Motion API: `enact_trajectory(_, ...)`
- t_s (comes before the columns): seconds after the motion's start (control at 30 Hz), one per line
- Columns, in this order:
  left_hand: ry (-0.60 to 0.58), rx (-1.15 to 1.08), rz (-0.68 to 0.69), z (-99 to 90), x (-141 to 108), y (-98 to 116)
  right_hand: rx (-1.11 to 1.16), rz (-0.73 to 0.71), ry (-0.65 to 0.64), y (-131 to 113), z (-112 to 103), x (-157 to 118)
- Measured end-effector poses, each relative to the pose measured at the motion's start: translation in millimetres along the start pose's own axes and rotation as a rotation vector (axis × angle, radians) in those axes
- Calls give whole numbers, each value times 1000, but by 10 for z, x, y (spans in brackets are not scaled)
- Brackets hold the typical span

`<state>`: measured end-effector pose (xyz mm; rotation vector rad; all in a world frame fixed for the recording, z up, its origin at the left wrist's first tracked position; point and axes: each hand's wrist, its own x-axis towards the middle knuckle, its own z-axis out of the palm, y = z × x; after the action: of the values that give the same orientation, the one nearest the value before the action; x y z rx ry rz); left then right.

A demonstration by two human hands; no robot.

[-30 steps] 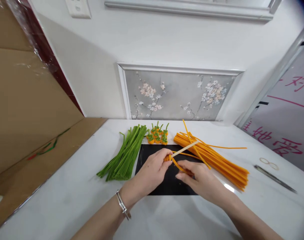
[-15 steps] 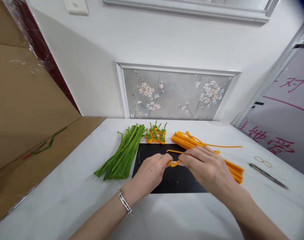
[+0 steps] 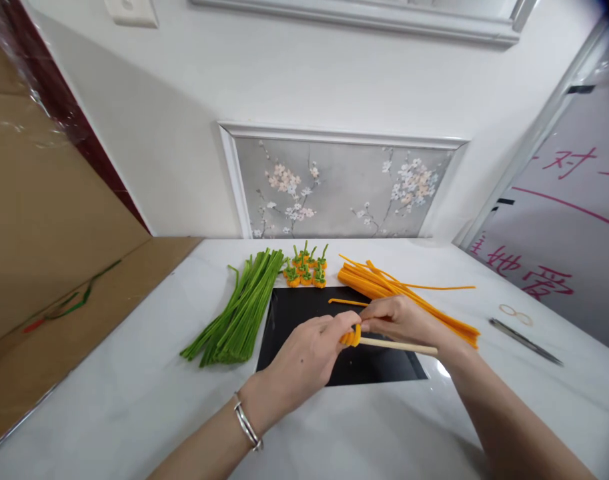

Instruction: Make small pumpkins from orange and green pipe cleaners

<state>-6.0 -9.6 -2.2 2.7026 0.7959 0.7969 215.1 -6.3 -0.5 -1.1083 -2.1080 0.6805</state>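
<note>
My left hand (image 3: 304,350) is closed around a thin wooden stick (image 3: 401,345), which sticks out to the right. Close to the left fingertips, an orange pipe cleaner (image 3: 351,337) is coiled around the stick. My right hand (image 3: 407,319) pinches at the coil's upper side, apparently on the pipe cleaner's loose end; the fingertips are partly hidden. Both hands are above a black mat (image 3: 304,301). Another length of orange pipe cleaner (image 3: 345,302) extends leftward from behind the right hand.
Green pipe cleaners (image 3: 241,317) lie bundled on the left, and an orange bundle (image 3: 371,281) lies on the right. Several small orange-and-green pieces (image 3: 305,272) stand behind the mat. Tweezers (image 3: 524,340) and elastic bands (image 3: 515,315) are at far right. Cardboard (image 3: 59,213) borders the left side.
The wooden stick now shows, pointing right below my right hand. My right hand has turned and closed into a pinch behind the coil. The view has shifted slightly.
</note>
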Motion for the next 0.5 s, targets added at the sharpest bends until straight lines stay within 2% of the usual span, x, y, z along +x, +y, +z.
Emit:
enact_trajectory(0.1,-27,-63,11,-41,24,18,12,-1,-60,7,111,-43)
enact_trajectory(0.2,-10,-125,-92,-79,38,35,-58,40,-61,-52,210,-113)
enact_trajectory(0.33,-4,-215,-285,-107,48,25,-309,31,-92,-215,283,-188)
enact_trajectory(0.43,-6,-292,-354,-117,51,9,-492,18,-105,-342,297,-214)
enact_trajectory(0.5,-21,-261,-383,-121,52,5,-580,-5,-118,-398,299,-221)
